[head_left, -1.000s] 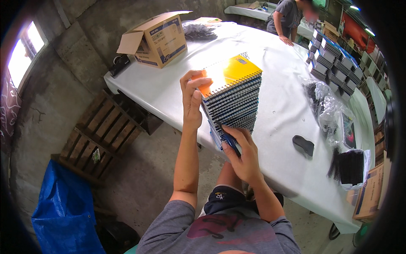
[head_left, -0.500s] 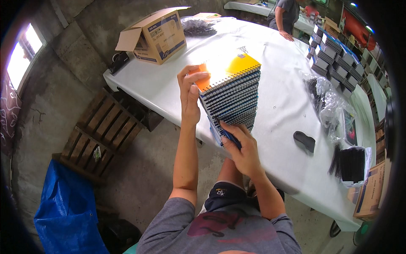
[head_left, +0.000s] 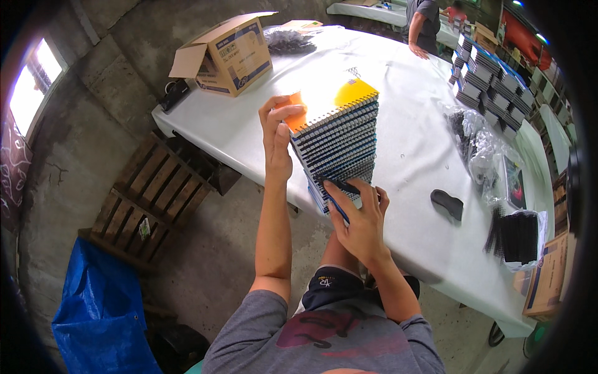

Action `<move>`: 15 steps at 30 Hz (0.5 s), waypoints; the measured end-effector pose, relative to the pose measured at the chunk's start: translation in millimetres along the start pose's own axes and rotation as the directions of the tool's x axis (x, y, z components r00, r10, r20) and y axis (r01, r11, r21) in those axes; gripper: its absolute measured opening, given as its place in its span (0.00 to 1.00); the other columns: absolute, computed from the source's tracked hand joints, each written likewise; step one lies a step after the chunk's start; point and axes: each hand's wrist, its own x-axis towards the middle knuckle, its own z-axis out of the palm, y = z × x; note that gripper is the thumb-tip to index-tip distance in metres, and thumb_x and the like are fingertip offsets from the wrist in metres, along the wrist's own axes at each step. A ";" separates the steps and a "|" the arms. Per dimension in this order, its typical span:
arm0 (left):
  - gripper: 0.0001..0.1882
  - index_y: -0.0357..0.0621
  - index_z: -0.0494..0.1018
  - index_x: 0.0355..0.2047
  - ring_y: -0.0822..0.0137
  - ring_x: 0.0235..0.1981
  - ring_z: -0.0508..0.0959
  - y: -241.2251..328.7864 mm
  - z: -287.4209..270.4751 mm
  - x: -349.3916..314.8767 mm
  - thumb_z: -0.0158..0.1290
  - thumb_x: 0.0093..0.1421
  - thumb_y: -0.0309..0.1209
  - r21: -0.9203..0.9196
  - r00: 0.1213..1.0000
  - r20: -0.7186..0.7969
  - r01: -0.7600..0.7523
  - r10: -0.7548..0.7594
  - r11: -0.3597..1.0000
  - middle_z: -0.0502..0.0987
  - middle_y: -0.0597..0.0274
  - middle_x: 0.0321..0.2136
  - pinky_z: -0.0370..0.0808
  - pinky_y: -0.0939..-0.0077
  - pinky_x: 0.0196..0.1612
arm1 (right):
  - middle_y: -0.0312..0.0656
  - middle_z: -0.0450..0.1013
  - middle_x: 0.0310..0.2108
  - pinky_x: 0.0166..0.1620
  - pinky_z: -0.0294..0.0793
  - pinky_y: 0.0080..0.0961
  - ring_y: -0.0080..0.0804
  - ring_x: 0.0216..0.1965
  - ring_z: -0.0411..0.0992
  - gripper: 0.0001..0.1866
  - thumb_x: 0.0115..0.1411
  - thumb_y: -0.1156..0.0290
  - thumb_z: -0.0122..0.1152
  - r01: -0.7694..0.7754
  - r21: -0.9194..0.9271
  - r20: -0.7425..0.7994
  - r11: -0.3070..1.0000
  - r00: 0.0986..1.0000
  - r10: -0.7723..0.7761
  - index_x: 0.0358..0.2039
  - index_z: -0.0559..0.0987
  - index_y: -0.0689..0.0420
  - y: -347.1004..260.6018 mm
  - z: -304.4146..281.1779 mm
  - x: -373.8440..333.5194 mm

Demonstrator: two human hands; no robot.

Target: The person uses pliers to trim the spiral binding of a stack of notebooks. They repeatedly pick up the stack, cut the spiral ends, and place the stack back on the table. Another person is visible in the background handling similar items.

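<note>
At the worktop's (head_left: 414, 149) near edge, left hand (head_left: 278, 134) clasps notebooks (head_left: 336, 143) already coil-bound, right hand (head_left: 364, 224) grips a blue-handled tool (head_left: 337, 206), remaining work unclear.

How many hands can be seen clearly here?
3: left hand on the top notebook; right hand low on the stack; co-worker's hand at the far edge of the table. Others may be hidden.

Carton (head_left: 238, 59) behind notebooks (head_left: 336, 138) (leftward)
</note>
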 end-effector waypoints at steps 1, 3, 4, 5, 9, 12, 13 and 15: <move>0.26 0.43 0.69 0.44 0.63 0.56 0.61 -1.1 0.1 -0.4 0.32 0.66 0.51 -0.003 1.000 -0.002 -0.002 0.002 1.000 0.59 0.54 0.52 0.59 0.69 0.58 | 0.41 0.63 0.45 0.52 0.51 0.46 0.35 0.47 0.63 0.21 0.54 0.65 0.59 0.012 -0.015 0.006 1.000 1.000 -0.012 0.50 0.76 0.38 0.9 1.5 -0.6; 0.25 0.43 0.69 0.44 0.63 0.56 0.61 -2.9 0.0 -0.5 0.32 0.66 0.50 -0.007 1.000 -0.005 -0.003 0.003 1.000 0.59 0.54 0.52 0.59 0.69 0.59 | 0.41 0.63 0.45 0.52 0.51 0.46 0.35 0.47 0.63 0.21 0.54 0.65 0.58 0.039 -0.042 0.017 0.998 0.999 -0.038 0.50 0.76 0.37 2.7 4.3 0.7; 0.25 0.43 0.69 0.44 0.63 0.56 0.61 -3.4 -0.2 -0.9 0.32 0.66 0.50 -0.008 1.000 -0.006 -0.001 0.001 1.000 0.59 0.54 0.52 0.59 0.69 0.59 | 0.41 0.63 0.45 0.52 0.51 0.46 0.35 0.47 0.63 0.21 0.55 0.65 0.58 0.040 -0.055 0.019 0.998 0.999 -0.039 0.50 0.76 0.37 2.7 4.4 1.0; 0.25 0.43 0.69 0.44 0.63 0.56 0.61 -3.0 -0.4 -1.4 0.32 0.66 0.50 -0.009 1.000 -0.009 0.004 -0.004 1.000 0.59 0.54 0.52 0.59 0.69 0.59 | 0.41 0.63 0.45 0.52 0.51 0.46 0.34 0.47 0.63 0.20 0.55 0.64 0.57 0.042 -0.068 0.024 0.997 0.999 -0.040 0.50 0.76 0.37 2.6 4.5 0.7; 0.25 0.43 0.69 0.43 0.63 0.56 0.61 -2.4 -1.0 -0.1 0.32 0.66 0.50 -0.008 1.000 -0.001 0.011 -0.011 1.000 0.59 0.54 0.52 0.58 0.69 0.59 | 0.43 0.64 0.44 0.48 0.59 0.43 0.37 0.45 0.65 0.21 0.55 0.66 0.57 0.061 -0.024 0.058 0.998 0.997 -0.060 0.51 0.75 0.36 7.9 3.9 1.9; 0.25 0.43 0.69 0.43 0.63 0.56 0.61 -1.6 0.4 -0.5 0.32 0.66 0.50 -0.017 1.000 -0.004 0.011 -0.011 1.000 0.59 0.54 0.52 0.58 0.69 0.59 | 0.42 0.69 0.40 0.39 0.68 0.29 0.33 0.38 0.70 0.20 0.58 0.68 0.56 -0.016 0.381 0.020 0.924 1.000 0.009 0.52 0.75 0.42 11.5 11.8 3.7; 0.25 0.43 0.69 0.43 0.63 0.56 0.61 -1.3 0.6 -0.5 0.32 0.66 0.50 -0.016 1.000 -0.005 0.009 -0.009 1.000 0.59 0.54 0.52 0.58 0.69 0.59 | 0.41 0.70 0.39 0.37 0.69 0.25 0.30 0.36 0.71 0.19 0.59 0.68 0.56 -0.217 0.560 0.178 0.799 0.974 0.140 0.52 0.74 0.44 12.5 10.7 4.8; 0.25 0.42 0.69 0.43 0.63 0.56 0.61 -2.5 0.4 -1.6 0.32 0.66 0.50 -0.018 1.000 -0.003 0.006 -0.006 1.000 0.59 0.54 0.52 0.58 0.69 0.59 | 0.39 0.72 0.37 0.32 0.69 0.16 0.26 0.32 0.72 0.18 0.60 0.68 0.55 -0.593 0.715 0.531 0.371 0.805 0.263 0.52 0.74 0.49 13.4 5.3 7.0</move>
